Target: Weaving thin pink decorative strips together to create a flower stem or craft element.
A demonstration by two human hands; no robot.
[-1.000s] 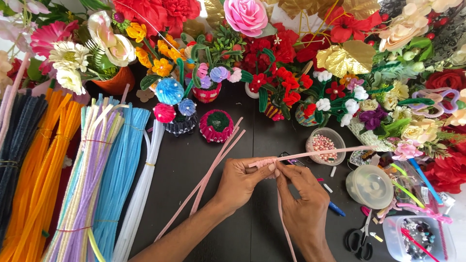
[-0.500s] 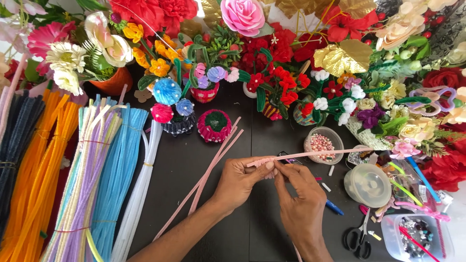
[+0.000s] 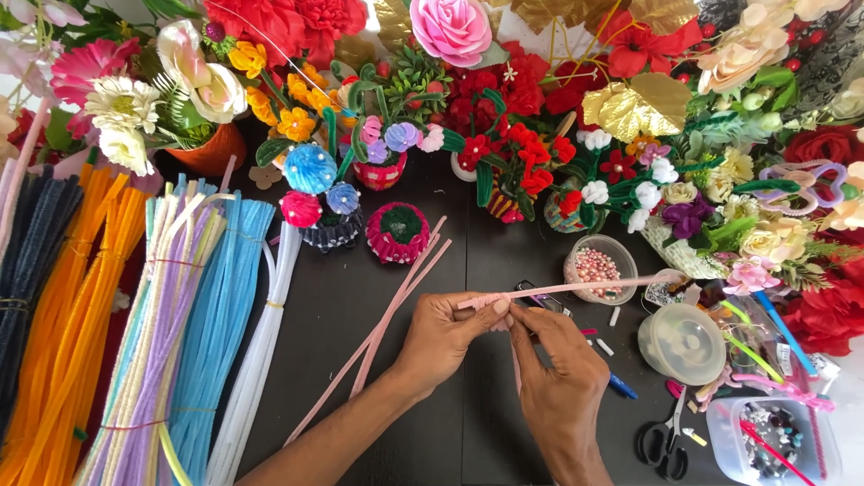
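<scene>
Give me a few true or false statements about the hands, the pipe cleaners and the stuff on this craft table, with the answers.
1. Both hands, left hand and right hand, pinch a pink pipe cleaner. True.
2. The scissors are in the left hand. False: they lie on the table, lower right.
3. The bowl of pink beads stands beyond the hands. True.
4. The blue pipe cleaner bundle lies right of the hands. False: it lies to their left.

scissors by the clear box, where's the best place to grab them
Take the black scissors by the handle loops, coming straight down from above. They lie flat on the dark table with the loops toward the near edge and the blades pointing away, so the near side is probably safest.
</scene>
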